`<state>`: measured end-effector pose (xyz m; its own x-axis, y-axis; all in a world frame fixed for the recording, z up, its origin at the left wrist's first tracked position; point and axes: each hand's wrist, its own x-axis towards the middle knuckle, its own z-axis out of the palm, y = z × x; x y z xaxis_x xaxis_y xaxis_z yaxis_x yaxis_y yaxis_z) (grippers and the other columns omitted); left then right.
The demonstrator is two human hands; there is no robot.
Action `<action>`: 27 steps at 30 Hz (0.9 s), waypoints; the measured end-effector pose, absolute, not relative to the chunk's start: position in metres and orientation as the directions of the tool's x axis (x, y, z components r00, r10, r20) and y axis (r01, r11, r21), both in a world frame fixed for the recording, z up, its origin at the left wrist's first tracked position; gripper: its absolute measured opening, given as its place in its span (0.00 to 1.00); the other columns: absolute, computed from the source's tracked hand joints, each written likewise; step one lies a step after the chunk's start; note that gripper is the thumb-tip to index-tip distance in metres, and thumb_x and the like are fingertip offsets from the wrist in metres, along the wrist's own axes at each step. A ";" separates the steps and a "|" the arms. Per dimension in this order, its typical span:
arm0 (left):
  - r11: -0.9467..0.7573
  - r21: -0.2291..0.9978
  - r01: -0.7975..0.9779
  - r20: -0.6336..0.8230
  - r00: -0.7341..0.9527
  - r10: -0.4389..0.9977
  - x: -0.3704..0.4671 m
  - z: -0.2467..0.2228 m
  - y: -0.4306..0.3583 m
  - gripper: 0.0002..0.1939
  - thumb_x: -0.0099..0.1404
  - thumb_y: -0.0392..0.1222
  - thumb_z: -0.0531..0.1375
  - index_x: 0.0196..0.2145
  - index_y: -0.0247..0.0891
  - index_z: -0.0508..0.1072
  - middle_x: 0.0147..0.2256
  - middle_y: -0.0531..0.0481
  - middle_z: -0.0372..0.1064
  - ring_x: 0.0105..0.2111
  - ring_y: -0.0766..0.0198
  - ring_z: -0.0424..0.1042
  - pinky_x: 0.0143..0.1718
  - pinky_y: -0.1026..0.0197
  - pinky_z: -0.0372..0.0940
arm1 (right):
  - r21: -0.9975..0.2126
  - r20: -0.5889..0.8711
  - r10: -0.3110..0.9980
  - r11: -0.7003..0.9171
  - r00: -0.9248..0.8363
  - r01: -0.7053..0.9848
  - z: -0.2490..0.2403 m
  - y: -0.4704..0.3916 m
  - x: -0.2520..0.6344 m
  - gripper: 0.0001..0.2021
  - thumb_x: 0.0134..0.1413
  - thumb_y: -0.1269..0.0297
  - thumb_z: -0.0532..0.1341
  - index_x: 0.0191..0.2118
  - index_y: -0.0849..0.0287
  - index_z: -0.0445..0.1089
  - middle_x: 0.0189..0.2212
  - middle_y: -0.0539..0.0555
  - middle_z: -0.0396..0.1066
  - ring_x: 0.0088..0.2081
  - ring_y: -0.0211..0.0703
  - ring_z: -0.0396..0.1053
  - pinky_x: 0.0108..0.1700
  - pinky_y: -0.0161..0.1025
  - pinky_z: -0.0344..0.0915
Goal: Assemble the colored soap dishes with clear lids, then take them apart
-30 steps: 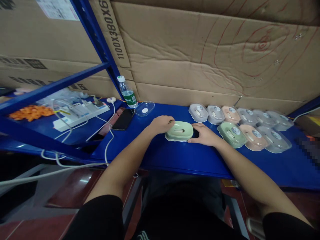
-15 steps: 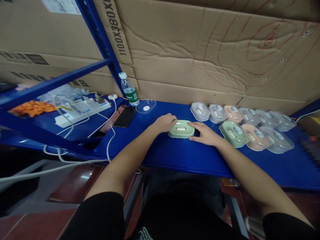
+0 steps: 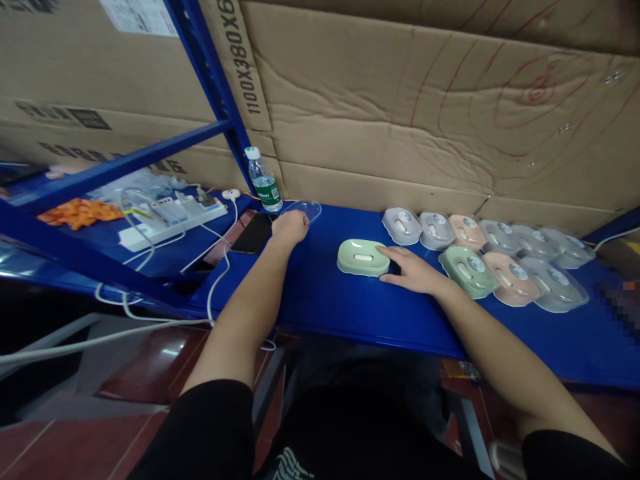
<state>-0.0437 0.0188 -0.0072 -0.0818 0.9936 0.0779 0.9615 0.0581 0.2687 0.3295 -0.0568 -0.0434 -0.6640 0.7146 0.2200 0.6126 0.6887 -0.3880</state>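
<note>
A light green soap box (image 3: 363, 256) without a cover rests on the blue tabletop, with a small white oblong piece in its middle. My right hand (image 3: 407, 268) grips its right end, fingers at the far corner and thumb at the near one. Further left, my left hand (image 3: 291, 229) is closed at the near edge of a clear oval lid (image 3: 311, 212) and hides part of it; the fingertips are not visible.
Clear-lidded soap boxes in grey (image 3: 559, 283), peach (image 3: 515, 279) and green (image 3: 469, 272) stand in two rows at right. A water bottle (image 3: 266, 187), a black phone (image 3: 254, 233) and a power strip (image 3: 173, 223) lie left. Cardboard (image 3: 340, 120) backs the table.
My left hand has left the green soap box and moved left and back to the clear lid, closing on its edge. My right hand has stayed on the box.
</note>
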 end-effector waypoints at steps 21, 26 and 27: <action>-0.701 0.580 0.415 0.581 0.392 0.713 0.035 0.015 -0.040 0.21 0.70 0.56 0.64 0.56 0.46 0.80 0.45 0.46 0.79 0.24 0.71 0.62 0.30 0.63 0.64 | -0.511 0.633 0.762 0.545 -0.138 0.665 -0.021 -0.071 0.313 0.23 0.68 0.43 0.59 0.58 0.53 0.72 0.48 0.61 0.77 0.49 0.60 0.75 0.57 0.60 0.72; -0.722 0.415 0.553 0.635 0.392 0.666 0.037 0.017 -0.043 0.21 0.73 0.56 0.61 0.56 0.42 0.79 0.52 0.43 0.79 0.45 0.60 0.77 0.50 0.57 0.70 | -0.697 0.505 0.857 0.472 -0.097 0.540 -0.022 -0.074 0.309 0.21 0.67 0.40 0.58 0.42 0.54 0.73 0.32 0.54 0.77 0.34 0.49 0.74 0.42 0.47 0.72; -0.709 0.399 0.582 0.612 0.407 0.679 0.037 0.017 -0.043 0.22 0.74 0.55 0.59 0.57 0.42 0.79 0.54 0.43 0.78 0.50 0.57 0.77 0.53 0.56 0.70 | -0.725 0.455 0.884 0.436 -0.105 0.533 -0.023 -0.073 0.308 0.22 0.66 0.39 0.58 0.40 0.54 0.72 0.30 0.53 0.76 0.31 0.48 0.72 0.39 0.45 0.70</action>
<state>0.0369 -0.0432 0.0171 0.4069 0.6786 0.6115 0.5823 -0.7085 0.3987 0.3083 -0.0735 -0.0233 -0.1045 0.8842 0.4552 0.5327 0.4363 -0.7252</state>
